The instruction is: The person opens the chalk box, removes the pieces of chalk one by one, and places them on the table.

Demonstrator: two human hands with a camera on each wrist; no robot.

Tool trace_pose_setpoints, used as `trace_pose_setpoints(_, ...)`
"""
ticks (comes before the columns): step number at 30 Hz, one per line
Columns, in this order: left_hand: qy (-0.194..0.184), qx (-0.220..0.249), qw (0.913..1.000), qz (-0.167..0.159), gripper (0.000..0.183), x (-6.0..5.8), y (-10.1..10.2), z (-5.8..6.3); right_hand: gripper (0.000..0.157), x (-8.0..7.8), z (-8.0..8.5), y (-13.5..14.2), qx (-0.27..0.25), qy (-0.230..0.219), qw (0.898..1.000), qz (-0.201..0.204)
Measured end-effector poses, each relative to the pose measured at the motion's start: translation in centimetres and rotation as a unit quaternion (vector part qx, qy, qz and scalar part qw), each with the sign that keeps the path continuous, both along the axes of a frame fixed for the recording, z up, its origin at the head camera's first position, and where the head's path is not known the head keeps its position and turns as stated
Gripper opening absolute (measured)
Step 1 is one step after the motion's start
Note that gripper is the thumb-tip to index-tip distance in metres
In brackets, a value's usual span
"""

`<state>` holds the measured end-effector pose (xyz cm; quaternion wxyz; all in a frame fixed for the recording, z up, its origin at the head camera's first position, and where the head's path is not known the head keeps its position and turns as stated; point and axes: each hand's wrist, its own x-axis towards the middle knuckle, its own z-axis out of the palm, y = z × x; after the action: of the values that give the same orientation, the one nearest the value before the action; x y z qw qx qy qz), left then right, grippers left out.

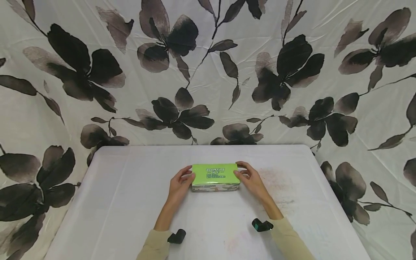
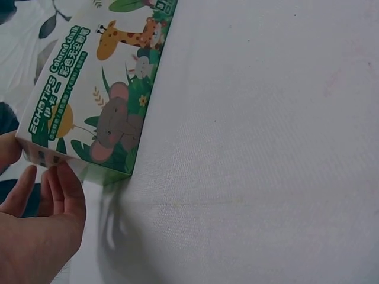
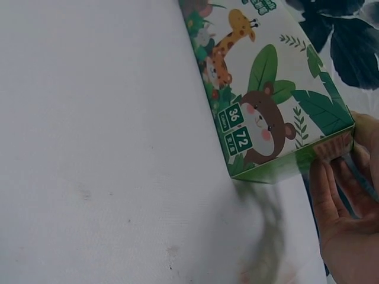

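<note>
A green and white chalk box (image 1: 216, 174) is held lengthwise between my two hands over the white table. My left hand (image 1: 181, 181) holds its left end, with the thumb at the near edge. At the opposite end, my right hand (image 1: 252, 180) grips it in the same way. Giraffe and elephant pictures and the words "Colored chalk" show on the chalk box (image 2: 109, 94) in the left wrist view. Seen from the right wrist, the chalk box (image 3: 266, 112) bears a bear and the numbers 36 and 72. Whether its underside touches the table I cannot tell.
The white-covered table (image 1: 130, 202) has faint reddish and dark smudges to the right of the box. A floral cloth (image 1: 227, 90) hangs behind the table and on both sides. Black wrist devices (image 1: 177, 236) sit by both sleeves.
</note>
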<state>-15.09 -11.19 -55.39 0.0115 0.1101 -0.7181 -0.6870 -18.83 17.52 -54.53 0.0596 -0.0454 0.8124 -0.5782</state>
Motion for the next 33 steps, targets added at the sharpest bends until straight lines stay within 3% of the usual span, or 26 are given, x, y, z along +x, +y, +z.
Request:
trace_pose_setpoints(16,-0.016,0.007,0.9998,-0.007,0.047,2.0,-0.5,-0.5,0.050,1.7,-0.7,0.1,-0.011,0.019,1.000,0.017)
trace_pose_setpoints(20,-0.028,0.002,0.9996,-0.006,0.047,2.7,-0.4,1.1,0.050,2.2,-0.6,0.0,-0.017,0.019,1.000,0.018)
trace_pose_setpoints(24,-0.036,-0.002,0.9993,-0.002,0.048,3.2,-0.3,1.4,0.050,2.6,-0.6,-0.2,-0.024,0.019,0.999,0.019)
trace_pose_setpoints(27,-0.029,0.002,0.9996,-0.001,0.048,3.1,-0.5,0.1,0.048,2.8,-0.6,-0.2,-0.027,0.021,0.999,0.017)
trace_pose_setpoints(33,-0.028,-0.001,0.9996,0.005,0.047,3.5,-0.8,-0.2,0.045,3.2,-0.4,-0.6,-0.022,0.034,0.999,0.014)
